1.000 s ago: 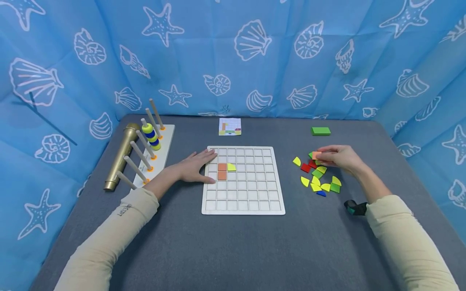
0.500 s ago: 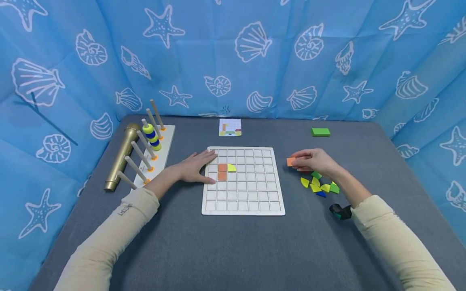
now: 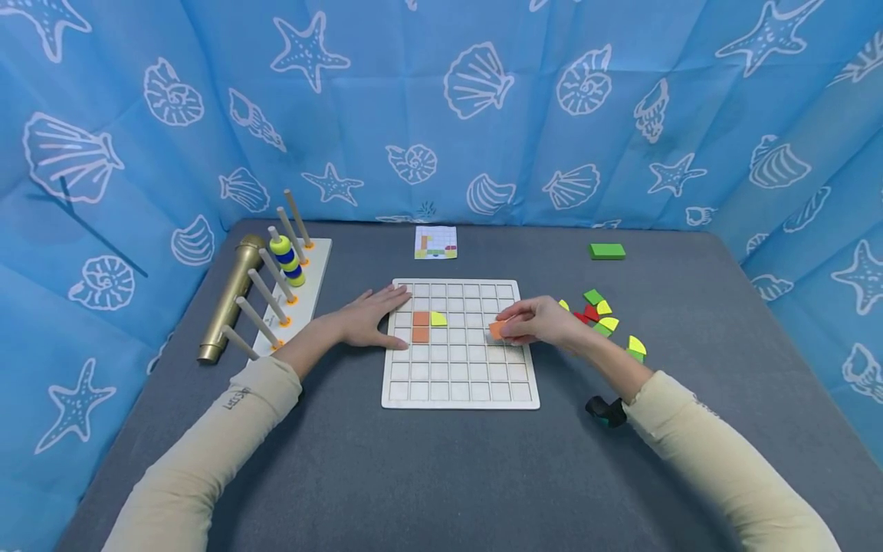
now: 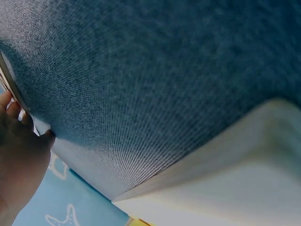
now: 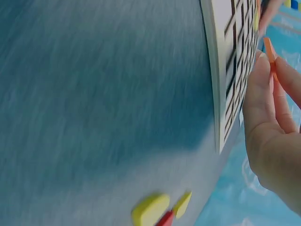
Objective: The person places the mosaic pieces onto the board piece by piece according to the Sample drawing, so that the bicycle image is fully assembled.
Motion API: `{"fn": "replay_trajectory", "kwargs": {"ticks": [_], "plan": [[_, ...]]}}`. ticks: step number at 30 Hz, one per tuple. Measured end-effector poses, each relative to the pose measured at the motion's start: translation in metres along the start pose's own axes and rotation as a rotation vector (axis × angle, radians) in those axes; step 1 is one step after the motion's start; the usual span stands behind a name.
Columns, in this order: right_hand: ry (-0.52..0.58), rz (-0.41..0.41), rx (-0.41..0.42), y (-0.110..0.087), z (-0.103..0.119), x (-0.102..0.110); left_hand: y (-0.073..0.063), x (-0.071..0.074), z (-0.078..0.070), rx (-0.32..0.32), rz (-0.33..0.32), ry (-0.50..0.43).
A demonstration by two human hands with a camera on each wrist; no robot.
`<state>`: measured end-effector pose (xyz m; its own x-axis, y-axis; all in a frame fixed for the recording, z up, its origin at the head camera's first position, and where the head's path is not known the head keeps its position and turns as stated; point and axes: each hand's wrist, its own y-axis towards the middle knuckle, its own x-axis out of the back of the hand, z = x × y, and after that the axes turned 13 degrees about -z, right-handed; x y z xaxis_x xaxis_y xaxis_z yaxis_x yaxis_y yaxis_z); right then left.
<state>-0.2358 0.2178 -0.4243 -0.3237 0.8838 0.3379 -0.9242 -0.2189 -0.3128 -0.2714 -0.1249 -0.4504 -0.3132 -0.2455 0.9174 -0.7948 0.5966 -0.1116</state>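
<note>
A white grid board lies mid-table. Set in its cells are two orange square tiles, one in front of the other, and a yellow quarter-circle tile right of the back one. My left hand rests with spread fingers on the board's left edge. Over the board's right part, my right hand pinches another orange square tile between thumb and fingers; the right wrist view shows this tile edge-on, raised off the board.
Right of the board lie loose green, yellow and red tiles, partly hidden by my right hand. A green block sits behind them. A pattern card lies beyond the board. On the left stand a peg rack with rings and a gold microphone.
My right hand has carried the orange tile left from the loose pile to above the board's right side. My left hand has stayed on the board's left edge.
</note>
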Motion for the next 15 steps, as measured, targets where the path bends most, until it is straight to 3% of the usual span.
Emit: {"fn": "replay_trajectory", "kwargs": {"ticks": [9, 15], "plan": [[0.024, 0.083, 0.024, 0.007, 0.011, -0.037, 0.001, -0.001, 0.002, 0.003, -0.002, 0.000], [0.025, 0.092, -0.009, 0.009, 0.021, -0.060, 0.002, -0.003, 0.004, 0.008, 0.004, 0.001]]}}
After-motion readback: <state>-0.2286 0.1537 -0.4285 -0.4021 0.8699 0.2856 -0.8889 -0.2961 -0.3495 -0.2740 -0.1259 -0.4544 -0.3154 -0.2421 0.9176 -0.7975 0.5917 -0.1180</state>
